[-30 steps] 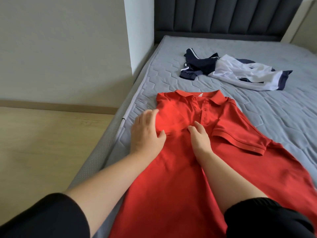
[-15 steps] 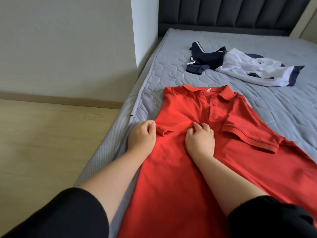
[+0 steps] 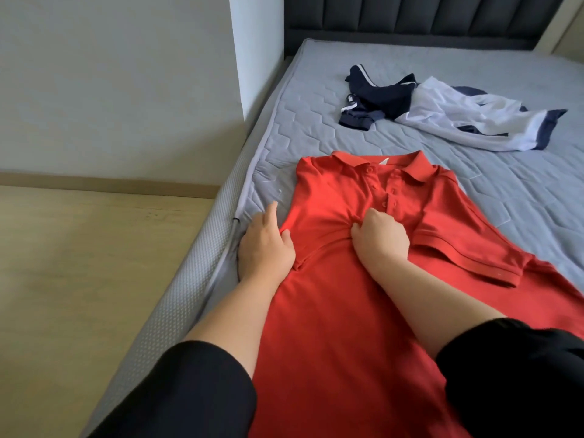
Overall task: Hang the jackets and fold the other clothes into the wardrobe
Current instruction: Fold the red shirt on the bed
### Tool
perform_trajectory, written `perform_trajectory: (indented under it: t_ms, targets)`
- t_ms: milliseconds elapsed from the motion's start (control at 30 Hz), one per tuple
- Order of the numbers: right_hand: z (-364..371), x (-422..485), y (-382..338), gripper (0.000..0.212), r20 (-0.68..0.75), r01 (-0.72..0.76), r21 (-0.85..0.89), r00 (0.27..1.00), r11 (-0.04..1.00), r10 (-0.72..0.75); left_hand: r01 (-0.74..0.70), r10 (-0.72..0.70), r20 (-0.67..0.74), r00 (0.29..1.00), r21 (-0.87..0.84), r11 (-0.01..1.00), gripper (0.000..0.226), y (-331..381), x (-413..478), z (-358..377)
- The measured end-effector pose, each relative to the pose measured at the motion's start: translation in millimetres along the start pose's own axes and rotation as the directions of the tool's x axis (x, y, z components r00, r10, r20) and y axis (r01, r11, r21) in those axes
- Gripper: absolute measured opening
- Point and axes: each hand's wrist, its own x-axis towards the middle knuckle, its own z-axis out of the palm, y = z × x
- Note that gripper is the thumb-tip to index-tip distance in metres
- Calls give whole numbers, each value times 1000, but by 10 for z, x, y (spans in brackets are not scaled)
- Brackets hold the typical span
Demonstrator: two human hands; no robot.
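Two grips on red polo (left hand, right hand)

We look down on a bed whose bare grey quilted mattress fills the right of the view, closed at its far end by a dark upholstered headboard with vertical channels. To the left we see a plain pale wall with a projecting white corner, a light wooden skirting board and a light wood floor. Illumination is soft and even.
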Motion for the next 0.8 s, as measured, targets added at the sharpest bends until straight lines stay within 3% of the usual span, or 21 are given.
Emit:
perform_trajectory:
  t_ms: [100, 200, 267, 367, 433, 533, 600, 733, 800]
  targets:
    - [-143, -21, 45, 12, -72, 113, -9, 991, 993, -114, -275, 287, -60, 956, 152, 949, 65, 36, -15, -31]
    - [-280, -33, 267, 26, -224, 194, -128, 949, 973, -219, -477, 439, 192, 878, 266, 838, 72, 96, 39, -65]
    - [-352, 56, 470, 41, -190, 150, -127, 966, 980, -173, -482, 337, 430, 837, 292, 826, 69, 154, 117, -71]
    - [-334, 153, 901, 61, 98, -89, -69, 991, 994, 96, -479, 169, 597, 784, 408, 777, 59, 388, 329, -124]
    - [-246, 101, 1147, 66, 259, -211, -25, 943, 977, 210, -472, 125, 600, 790, 465, 749, 51, 637, 472, -191]
    - [-161, 87, 1236, 70, 304, -201, -40, 930, 979, 204, -453, 240, 436, 867, 491, 745, 45, 846, 628, -156]
    - [-168, 127, 1195, 71, 327, -203, -63, 921, 977, 212, -449, 302, 377, 876, 409, 794, 54, 864, 665, -44]
    - [-173, 121, 1164, 72, 319, -192, -111, 922, 975, 218, -407, 207, 571, 794, 248, 879, 75, 892, 432, 322]
    - [-190, 113, 1149, 72, 325, -183, -122, 921, 976, 213, -431, 236, 562, 793, 242, 870, 77, 859, 257, 458]
